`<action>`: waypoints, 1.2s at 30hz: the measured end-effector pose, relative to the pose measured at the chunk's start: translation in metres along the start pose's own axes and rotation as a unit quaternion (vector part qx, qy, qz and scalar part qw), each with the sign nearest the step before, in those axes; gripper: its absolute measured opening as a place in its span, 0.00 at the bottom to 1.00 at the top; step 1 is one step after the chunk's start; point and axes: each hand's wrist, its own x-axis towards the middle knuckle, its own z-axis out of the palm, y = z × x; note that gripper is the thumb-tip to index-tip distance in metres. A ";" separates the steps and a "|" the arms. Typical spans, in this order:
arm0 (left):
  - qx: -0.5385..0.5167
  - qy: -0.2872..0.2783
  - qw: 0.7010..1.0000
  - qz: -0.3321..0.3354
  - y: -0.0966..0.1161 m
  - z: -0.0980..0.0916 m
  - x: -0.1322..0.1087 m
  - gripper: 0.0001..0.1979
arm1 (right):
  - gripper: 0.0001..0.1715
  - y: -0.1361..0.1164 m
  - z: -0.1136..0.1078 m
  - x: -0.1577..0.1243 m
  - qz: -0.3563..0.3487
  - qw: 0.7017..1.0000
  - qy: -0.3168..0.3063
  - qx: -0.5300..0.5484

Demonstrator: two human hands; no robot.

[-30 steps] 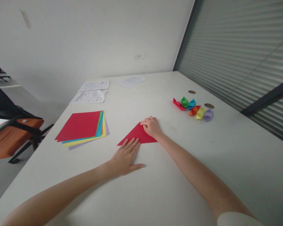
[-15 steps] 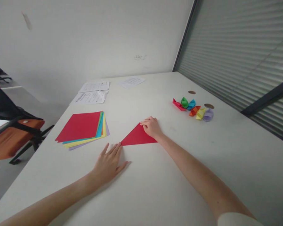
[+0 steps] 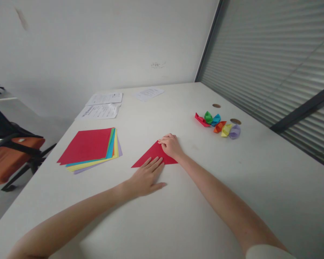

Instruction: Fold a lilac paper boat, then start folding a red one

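Note:
A red sheet of paper (image 3: 145, 156), folded into a triangle, lies flat on the table in front of me. My left hand (image 3: 147, 176) rests with fingers stretched out over its near folded edge, thumb apart on the tabletop. At the far corner, my right hand (image 3: 171, 146) has its fingers curled together, gripping or pressing the paper there; the fingertips partly cover that corner. The right side of the triangle is hidden under the right hand and wrist.
A fanned stack of coloured paper (image 3: 86, 145), red on top, lies to the left. Several small folded paper boats (image 3: 220, 126) sit at the right, near two round holes (image 3: 235, 121). Printed sheets (image 3: 99, 110) lie farther back. An orange chair (image 3: 18, 154) stands beyond the left edge.
My left hand has slid right along the near edge, from the left corner to about its middle. My right hand stays at the far corner. The view has shifted slightly.

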 end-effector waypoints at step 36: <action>0.041 0.106 0.990 -0.089 -0.026 -0.014 0.004 0.18 | 0.17 0.004 0.004 0.001 0.007 1.000 0.012 0.016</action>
